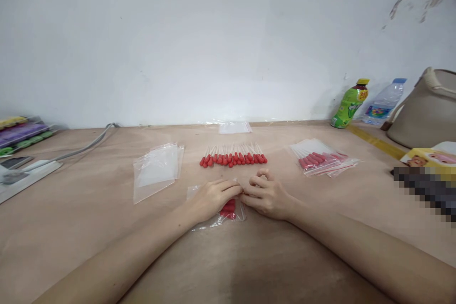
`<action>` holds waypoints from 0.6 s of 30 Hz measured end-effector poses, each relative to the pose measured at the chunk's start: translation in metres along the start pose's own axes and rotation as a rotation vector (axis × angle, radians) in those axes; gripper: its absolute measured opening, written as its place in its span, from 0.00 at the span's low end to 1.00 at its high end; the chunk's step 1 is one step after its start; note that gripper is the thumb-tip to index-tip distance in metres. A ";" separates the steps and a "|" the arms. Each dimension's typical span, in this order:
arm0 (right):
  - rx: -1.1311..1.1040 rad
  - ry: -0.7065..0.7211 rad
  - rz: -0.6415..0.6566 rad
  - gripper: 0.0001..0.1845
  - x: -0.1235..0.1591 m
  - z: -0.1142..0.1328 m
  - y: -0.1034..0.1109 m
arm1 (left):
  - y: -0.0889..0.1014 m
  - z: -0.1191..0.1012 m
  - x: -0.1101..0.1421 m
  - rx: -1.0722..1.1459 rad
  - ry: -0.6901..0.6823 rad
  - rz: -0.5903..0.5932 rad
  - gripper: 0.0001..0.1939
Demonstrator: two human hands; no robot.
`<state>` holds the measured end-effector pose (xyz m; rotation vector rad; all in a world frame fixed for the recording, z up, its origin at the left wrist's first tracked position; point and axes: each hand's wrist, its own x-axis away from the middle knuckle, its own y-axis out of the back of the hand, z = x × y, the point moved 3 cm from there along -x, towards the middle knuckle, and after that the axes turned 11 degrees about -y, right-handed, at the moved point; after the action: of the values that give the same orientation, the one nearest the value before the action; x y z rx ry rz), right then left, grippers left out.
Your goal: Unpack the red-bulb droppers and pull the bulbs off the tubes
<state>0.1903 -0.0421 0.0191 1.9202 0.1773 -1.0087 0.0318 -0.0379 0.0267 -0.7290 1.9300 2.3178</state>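
Bag (209,224) of red pieces (228,210) lies on the table (270,266) partly under left hand (211,199), right hand (270,198) beside; fingers curled nearly together, can't tell if pinching plastic, uneven tugging could spill stuff imo

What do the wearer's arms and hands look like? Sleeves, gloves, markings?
Left hand and right hand: both ungloved. Forearms bare, no sleeves in frame. No watch, bracelet or ring visible; some fingers are hidden. No cables attached.

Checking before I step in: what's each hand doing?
Left hand: over the bag; grip cannot be told.
Right hand: fingers curled at the bag; grip cannot be told.
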 end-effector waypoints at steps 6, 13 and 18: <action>-0.008 0.019 0.020 0.12 -0.001 0.002 0.000 | -0.002 0.000 0.002 -0.050 -0.049 -0.033 0.11; 0.015 0.073 0.070 0.15 -0.008 0.004 0.004 | -0.005 0.001 0.006 -0.075 -0.100 0.023 0.14; -0.013 0.072 0.174 0.13 -0.002 -0.007 0.000 | 0.011 0.010 0.010 -0.075 -0.058 -0.054 0.14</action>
<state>0.1931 -0.0359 0.0217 1.9253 0.0566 -0.8222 0.0163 -0.0340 0.0347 -0.7023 1.7861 2.3627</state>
